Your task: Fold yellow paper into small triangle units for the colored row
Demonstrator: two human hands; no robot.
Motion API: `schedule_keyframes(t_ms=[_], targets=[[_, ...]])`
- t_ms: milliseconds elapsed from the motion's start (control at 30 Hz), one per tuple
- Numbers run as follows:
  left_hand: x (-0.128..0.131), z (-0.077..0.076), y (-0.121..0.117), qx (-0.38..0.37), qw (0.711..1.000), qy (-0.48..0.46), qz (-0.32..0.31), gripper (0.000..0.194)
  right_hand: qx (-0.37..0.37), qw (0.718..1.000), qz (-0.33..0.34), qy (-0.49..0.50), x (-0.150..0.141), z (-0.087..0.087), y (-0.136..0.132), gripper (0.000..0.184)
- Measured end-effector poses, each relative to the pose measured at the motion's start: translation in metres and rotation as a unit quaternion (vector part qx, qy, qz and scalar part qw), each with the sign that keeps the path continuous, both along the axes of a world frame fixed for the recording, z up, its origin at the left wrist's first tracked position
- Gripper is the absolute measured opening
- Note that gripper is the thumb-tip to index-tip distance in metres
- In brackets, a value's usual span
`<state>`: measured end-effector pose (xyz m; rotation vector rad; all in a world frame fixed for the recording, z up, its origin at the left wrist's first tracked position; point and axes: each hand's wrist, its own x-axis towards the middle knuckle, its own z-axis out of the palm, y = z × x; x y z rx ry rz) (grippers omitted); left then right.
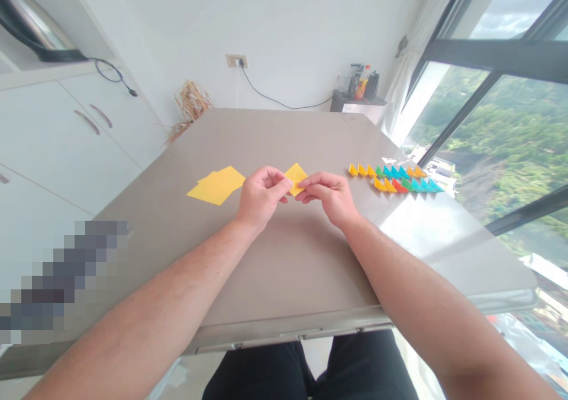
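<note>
Between my two hands is a small yellow sheet of paper (296, 173), held in front of me with one corner pointing away. My left hand (263, 194) pinches its left side between thumb and fingers. On the right side, my right hand (327, 193) grips the paper the same way. The fingertips hide parts of its near edges, so the exact folds cannot be made out. Left of my left hand, several flat yellow sheets (217, 186) lie overlapping on the table.
Two rows of small folded paper boats (402, 185) in yellow, green, blue, red and orange stand on the table (284, 134) at the right. A window (488, 104) lies beyond. Bottles (362, 83) stand on a small cabinet behind the table, and dried stalks (191, 101) at the back left.
</note>
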<state>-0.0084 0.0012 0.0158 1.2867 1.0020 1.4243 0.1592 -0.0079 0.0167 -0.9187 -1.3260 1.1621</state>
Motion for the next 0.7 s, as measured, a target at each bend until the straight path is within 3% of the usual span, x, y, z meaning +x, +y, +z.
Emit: schedule_keyframes(t_ms=[167,267,367,500,700], targets=[[0.0010,-0.0027,0.0015,0.029,0.999,0.020,0.024,0.033,-0.004,0.999,-0.030,-0.011,-0.0041,0.0032,-0.0033,0.043],[-0.0001,-0.0031,0.0026,0.035,0.999,0.016,0.031,0.042,-0.031,0.998,-0.042,-0.019,-0.0043,0.0015,-0.0009,0.031],[-0.0008,-0.0038,0.0030,0.024,1.000,0.012,0.014,0.040,-0.036,0.998,-0.032,-0.029,-0.0032,-0.0026,0.0026,0.019],[-0.0007,-0.0044,0.0022,0.010,1.000,0.002,-0.027,0.026,-0.025,0.999,-0.025,-0.024,-0.0022,-0.0054,0.0040,0.018],[-0.0006,-0.0042,0.0015,0.011,1.000,-0.018,-0.003,0.024,-0.030,0.999,-0.004,-0.015,-0.0022,-0.0025,0.0016,0.025]])
